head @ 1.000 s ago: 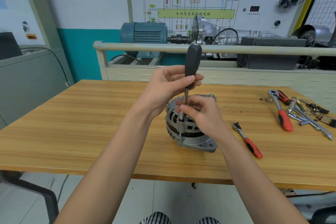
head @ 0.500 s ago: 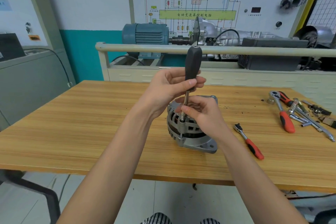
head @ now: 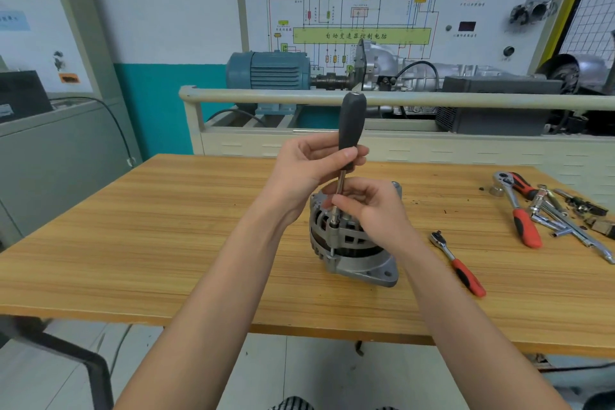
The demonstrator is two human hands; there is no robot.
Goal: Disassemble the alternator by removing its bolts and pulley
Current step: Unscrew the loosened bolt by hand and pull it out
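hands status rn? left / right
Left hand: grips the black driver handle.
Right hand: pinches the driver shaft above the alternator.

A wooden table [head: 166,243] spreads under the hands, its far edge against a cream bench [head: 432,146] with a rail [head: 466,100] running behind them. On that bench, beyond the hands, sits a blue motor [head: 269,71] coupled to a grey gearbox [head: 382,66]. Above it hangs a white wiring board [head: 352,17]. The wall [head: 166,10] to the left is white over a teal band [head: 166,103]. Far left stands a grey cabinet [head: 60,156]. Pale floor tiles [head: 316,369] show below the table edge.
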